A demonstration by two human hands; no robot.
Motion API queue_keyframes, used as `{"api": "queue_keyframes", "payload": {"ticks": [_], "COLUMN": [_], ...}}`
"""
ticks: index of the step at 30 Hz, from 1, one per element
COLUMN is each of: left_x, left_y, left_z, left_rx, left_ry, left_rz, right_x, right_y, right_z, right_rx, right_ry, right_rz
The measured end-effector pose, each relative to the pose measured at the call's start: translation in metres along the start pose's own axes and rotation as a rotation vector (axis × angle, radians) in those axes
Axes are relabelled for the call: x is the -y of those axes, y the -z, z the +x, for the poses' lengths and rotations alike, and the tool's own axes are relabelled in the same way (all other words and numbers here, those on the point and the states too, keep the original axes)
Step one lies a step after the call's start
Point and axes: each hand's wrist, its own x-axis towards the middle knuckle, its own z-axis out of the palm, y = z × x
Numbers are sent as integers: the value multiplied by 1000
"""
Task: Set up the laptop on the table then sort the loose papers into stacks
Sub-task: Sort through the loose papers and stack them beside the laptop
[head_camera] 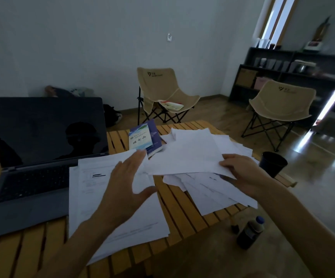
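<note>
Laptop [42,157] open on tabletop [22,255], setup seemingly done. Right hand [242,173] pinches sheet [190,153]; left hand [126,187] flat, empty, over stack [94,197]. Loose papers [208,189] remain unsorted.

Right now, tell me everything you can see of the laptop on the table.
The laptop stands open at the left of the slatted wooden table, lid upright. Its dark screen is off and mirrors a silhouette. The body looks grey, with a black keyboard and a trackpad nearer the camera. A stack of white papers overlaps its right front corner. A pale cable runs off at its left edge. Neither hand touches it.
</note>
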Motion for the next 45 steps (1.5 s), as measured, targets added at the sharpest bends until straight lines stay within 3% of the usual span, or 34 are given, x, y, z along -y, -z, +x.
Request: {"api": "queue_keyframes", "payload": {"ticks": [3,6,10,12,14,17,19,22,26,29,32,34,40,45], "left_x": [-38,-64,-76,-66,-47,-7,22,51,76,87,82,77,84,93], "left_y": [24,47,79,87,89,86,79,56,5,-16,-18,-24,-56,-62], "left_z": [8,8,23,42,60,71,59,27,-27,-43,-27,-12,-8,-12], "left_rx": [-138,-272,-479,-507,-502,-515,-489,-349,189,309,238,183,347,346], "left_ry": [-82,-47,9,28,77,294,410,391,318,335,303,254,218,226], "left_rz": [-121,-214,-469,-409,-327,-156,-118,70,458,574,648,628,708,741], "right_x": [5,9,-3,-14,-28,-64,-86,-103,-106,-85,-69,-61,-66,-79], "right_y": [-1,-4,-15,-28,-45,-76,-97,-128,-146,-130,-103,-90,-68,-66], "right_z": [-23,-34,-34,-40,-41,-31,-23,-11,2,29,93,134,211,210], "right_rx": [170,257,197,284,294,347,403,462,492,350,-33,-166,-154,-304], "right_ry": [35,168,377,421,350,190,99,-19,-217,-77,226,314,269,539], "right_rz": [-7,7,-448,-529,-520,-472,-460,-415,-424,-638,-851,-1002,-1325,-1542]}}
